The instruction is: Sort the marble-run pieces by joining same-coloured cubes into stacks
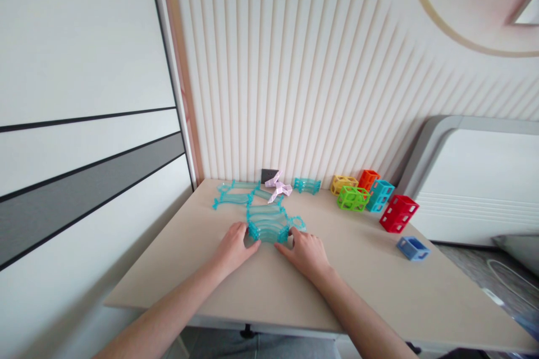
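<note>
A stack of translucent teal curved track pieces point(268, 233) is on the table, its bowed side towards me. My left hand point(236, 244) is closed on the stack's left end, thumb in front and fingers behind. At the right end my right hand point(308, 252) grips it the same way. Just behind the stack lie straight teal track pieces point(266, 212). A small teal ring-shaped piece point(298, 222) is beside my right fingers. More teal pieces point(232, 198) spread to the back left, and a separate curved teal stack point(307, 185) stands near the wall.
A pale purple three-armed piece point(278, 186) and a black box point(268, 175) sit at the back of the table point(177, 269). On the right stand yellow point(343, 184), green point(352, 198), orange point(369, 179), turquoise point(380, 196), red point(399, 213) and blue point(413, 248) open-frame blocks.
</note>
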A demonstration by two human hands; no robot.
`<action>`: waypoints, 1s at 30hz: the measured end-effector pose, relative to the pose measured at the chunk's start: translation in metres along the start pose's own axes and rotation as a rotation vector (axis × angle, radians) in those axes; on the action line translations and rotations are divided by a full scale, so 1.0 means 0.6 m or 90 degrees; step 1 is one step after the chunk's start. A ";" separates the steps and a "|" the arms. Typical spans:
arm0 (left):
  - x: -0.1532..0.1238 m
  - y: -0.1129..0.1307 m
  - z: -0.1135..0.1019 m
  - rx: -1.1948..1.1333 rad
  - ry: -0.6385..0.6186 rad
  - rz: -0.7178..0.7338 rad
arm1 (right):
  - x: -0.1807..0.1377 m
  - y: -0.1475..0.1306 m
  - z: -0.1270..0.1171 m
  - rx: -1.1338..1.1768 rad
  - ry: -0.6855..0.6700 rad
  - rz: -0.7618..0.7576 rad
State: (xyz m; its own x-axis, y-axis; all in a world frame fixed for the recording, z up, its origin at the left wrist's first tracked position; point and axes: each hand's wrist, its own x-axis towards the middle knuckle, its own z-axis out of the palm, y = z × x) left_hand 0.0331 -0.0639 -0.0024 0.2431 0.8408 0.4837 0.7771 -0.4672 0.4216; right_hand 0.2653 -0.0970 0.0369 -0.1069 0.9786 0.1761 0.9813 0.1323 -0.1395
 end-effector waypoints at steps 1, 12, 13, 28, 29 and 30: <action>0.000 0.001 0.000 0.003 -0.001 -0.001 | 0.000 0.000 -0.001 -0.001 -0.002 0.001; 0.000 -0.002 0.007 0.036 -0.006 0.002 | 0.004 0.001 -0.008 0.003 -0.050 0.018; 0.000 -0.002 0.008 0.036 -0.003 0.003 | 0.004 0.001 -0.008 0.002 -0.054 0.019; 0.002 0.003 0.001 0.034 -0.030 -0.010 | 0.003 -0.002 -0.009 0.001 -0.064 0.024; 0.002 0.003 0.002 0.031 -0.028 -0.010 | 0.003 -0.002 -0.009 -0.001 -0.063 0.023; 0.002 0.004 0.002 0.031 -0.026 -0.009 | 0.003 -0.002 -0.009 -0.004 -0.061 0.023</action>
State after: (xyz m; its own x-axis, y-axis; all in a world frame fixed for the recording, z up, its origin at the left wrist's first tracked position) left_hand 0.0357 -0.0635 -0.0016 0.2539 0.8582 0.4460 0.8075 -0.4419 0.3906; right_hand 0.2649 -0.0960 0.0427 -0.0862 0.9933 0.0767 0.9857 0.0962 -0.1383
